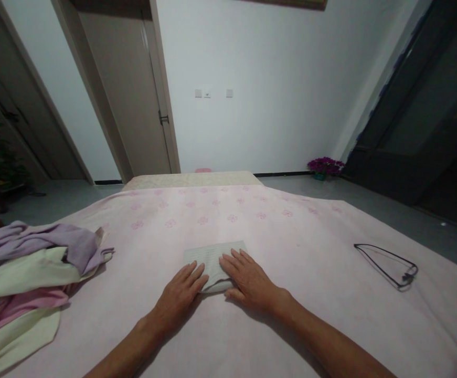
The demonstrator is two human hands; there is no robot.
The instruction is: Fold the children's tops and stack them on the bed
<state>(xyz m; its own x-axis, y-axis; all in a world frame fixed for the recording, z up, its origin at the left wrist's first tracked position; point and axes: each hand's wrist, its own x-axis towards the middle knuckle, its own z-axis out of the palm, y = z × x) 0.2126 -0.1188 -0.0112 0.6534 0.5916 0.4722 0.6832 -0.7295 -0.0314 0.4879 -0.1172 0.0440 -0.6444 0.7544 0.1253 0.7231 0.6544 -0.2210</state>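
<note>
A small, pale grey-green folded cloth (208, 255) with fine stripes lies on the pink flowered sheet (197, 341) in front of me. On its near left part rests my left hand (180, 290), palm down, fingers stretched out. My right hand (251, 279) lies flat over the cloth's right side with its fingers spread, the thumb by the near edge. Between the two hands the cloth's front edge is slightly rumpled and shows a fold. Neither hand grips it.
A heap of lilac, cream and pink clothes (35, 262) lies at the left. A black wire hanger (389, 254) is on the sheet at the right. Beyond stand a beige door (121, 89), a white wall (259, 105) and a pot of purple flowers (326, 166).
</note>
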